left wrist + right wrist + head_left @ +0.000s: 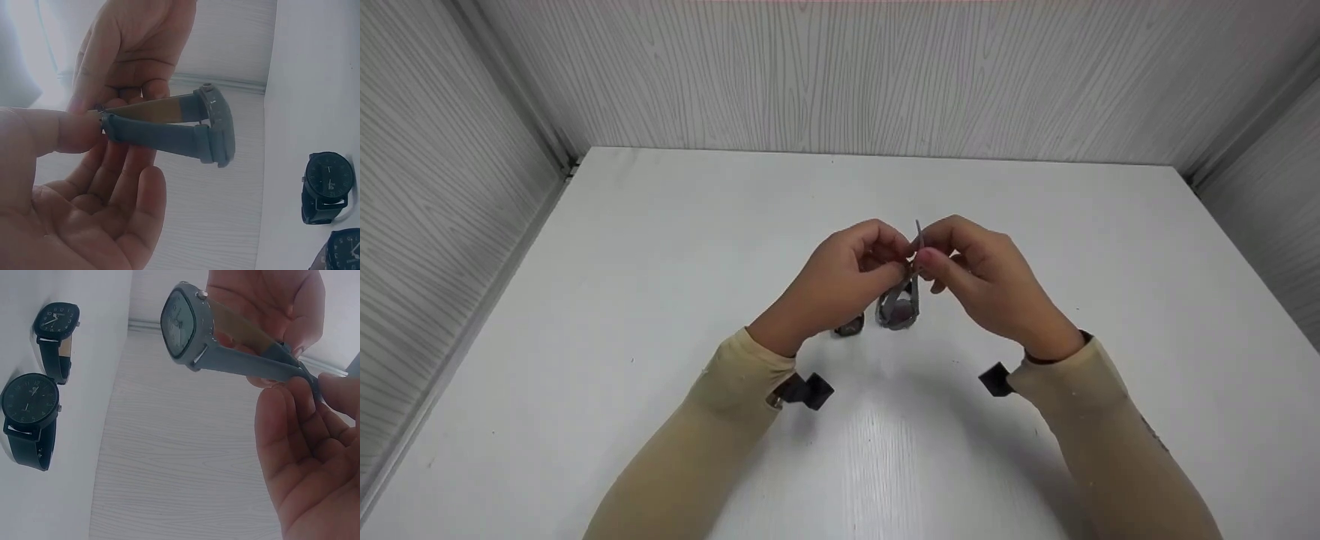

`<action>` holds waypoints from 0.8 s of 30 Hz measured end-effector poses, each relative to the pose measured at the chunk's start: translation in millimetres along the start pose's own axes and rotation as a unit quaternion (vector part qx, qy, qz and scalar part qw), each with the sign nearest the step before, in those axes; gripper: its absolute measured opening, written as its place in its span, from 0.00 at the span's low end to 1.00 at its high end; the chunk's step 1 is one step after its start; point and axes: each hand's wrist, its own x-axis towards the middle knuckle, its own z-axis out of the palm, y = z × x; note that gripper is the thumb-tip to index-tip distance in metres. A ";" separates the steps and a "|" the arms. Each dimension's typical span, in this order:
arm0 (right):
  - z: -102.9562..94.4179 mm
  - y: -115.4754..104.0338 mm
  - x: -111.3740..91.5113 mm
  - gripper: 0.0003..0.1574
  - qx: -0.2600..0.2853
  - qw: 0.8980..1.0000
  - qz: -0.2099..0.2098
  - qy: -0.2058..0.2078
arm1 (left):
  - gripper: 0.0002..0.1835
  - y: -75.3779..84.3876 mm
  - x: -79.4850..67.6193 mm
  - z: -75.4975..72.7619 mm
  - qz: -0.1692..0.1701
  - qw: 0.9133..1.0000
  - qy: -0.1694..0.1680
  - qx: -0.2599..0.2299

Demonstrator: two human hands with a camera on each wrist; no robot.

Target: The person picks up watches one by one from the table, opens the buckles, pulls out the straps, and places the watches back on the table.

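Both hands hold a grey wristwatch (160, 135) in the air, its strap looped and its case hanging below the fingers. My left hand (851, 274) pinches the strap near the buckle between thumb and fingers. From the other side, my right hand (986, 274) pinches the strap's end, and its thin tip sticks up between the hands in the head view. In the right wrist view the grey watch's dial (179, 323) faces left, and the tan inner side of the strap shows. Fingers partly cover the buckle, so how far the strap is threaded cannot be told.
Two dark wristwatches lie on the white table (622, 337): one with a round dial (31, 399), the other with a squarish dial (57, 318). In the head view a dark watch (849, 325) shows beneath the left hand. A grey wood-grained panel (840, 82) rises behind the table.
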 end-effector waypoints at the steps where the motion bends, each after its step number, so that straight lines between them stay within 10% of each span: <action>1: 0.0 0.1 -0.1 0.06 -0.002 1.000 -0.002 0.001 | 0.10 0.2 -0.4 -0.1 0.000 1.000 -0.001 0.007; 15: -0.7 -0.1 -0.4 0.09 -0.005 1.000 -0.003 0.005 | 0.09 2.1 -2.6 3.0 0.028 0.997 0.003 0.075; 24: -4.5 0.7 -1.1 0.09 -0.053 0.998 0.040 -0.008 | 0.11 2.0 0.0 -0.5 0.031 0.999 0.042 -0.011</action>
